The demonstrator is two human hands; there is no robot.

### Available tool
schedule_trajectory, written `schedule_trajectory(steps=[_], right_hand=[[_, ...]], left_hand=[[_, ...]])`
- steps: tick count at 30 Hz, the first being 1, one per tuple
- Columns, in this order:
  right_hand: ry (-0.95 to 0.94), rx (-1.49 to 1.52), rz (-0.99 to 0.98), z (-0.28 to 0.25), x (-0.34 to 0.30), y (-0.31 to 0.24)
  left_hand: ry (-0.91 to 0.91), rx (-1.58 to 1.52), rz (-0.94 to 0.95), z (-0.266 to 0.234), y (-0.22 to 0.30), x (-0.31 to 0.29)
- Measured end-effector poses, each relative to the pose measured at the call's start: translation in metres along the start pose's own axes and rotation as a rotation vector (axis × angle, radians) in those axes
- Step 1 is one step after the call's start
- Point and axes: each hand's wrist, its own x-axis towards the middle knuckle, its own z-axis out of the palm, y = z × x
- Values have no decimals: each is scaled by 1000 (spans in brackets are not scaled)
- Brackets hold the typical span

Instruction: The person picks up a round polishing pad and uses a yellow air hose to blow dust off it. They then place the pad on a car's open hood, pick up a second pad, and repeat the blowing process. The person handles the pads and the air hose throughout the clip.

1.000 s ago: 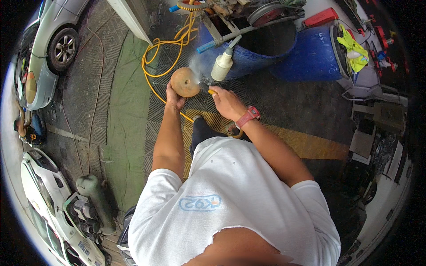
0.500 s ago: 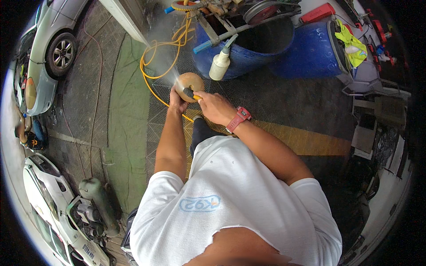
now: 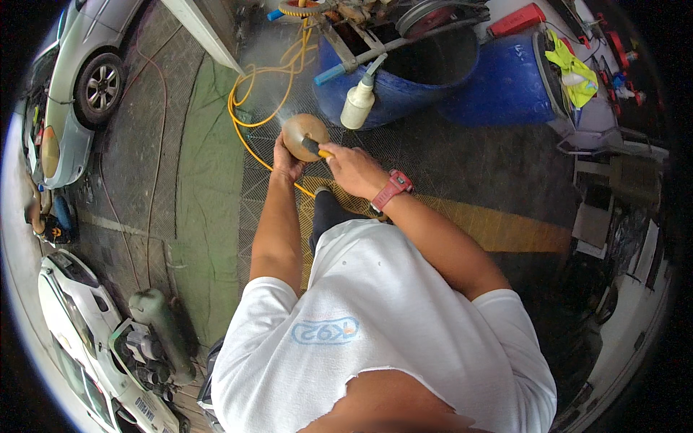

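A round tan pad (image 3: 304, 128) is hanging above the floor (image 3: 469, 166); the left hand (image 3: 289, 165) is gripping its near-left edge, presumably bracing it clear of the white shirt (image 3: 346, 289). The right hand (image 3: 355, 171) is holding a nozzle (image 3: 311, 145) over the pad's face, apparently directing mist (image 3: 270, 102) outward, past the yellow hose (image 3: 250, 125). A white bottle (image 3: 357, 108) is hanging against a blue barrel (image 3: 401, 102).

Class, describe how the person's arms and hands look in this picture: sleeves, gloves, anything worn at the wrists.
Both arms come out of loose, short white sleeves and are uncovered below them. The left hand wears no glove, with nothing seen at its wrist. The right hand is ungloved too, with a red wristwatch behind it.
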Motion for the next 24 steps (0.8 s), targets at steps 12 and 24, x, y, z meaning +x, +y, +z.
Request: schedule_trajectory(steps=[12,24], right_hand=[[36,4,-19,4,4,12],[4,16,1,-4,5,5]], left_hand=[[-19,-14,35,-8,2,11],[-11,24,55,-4,3,6]])
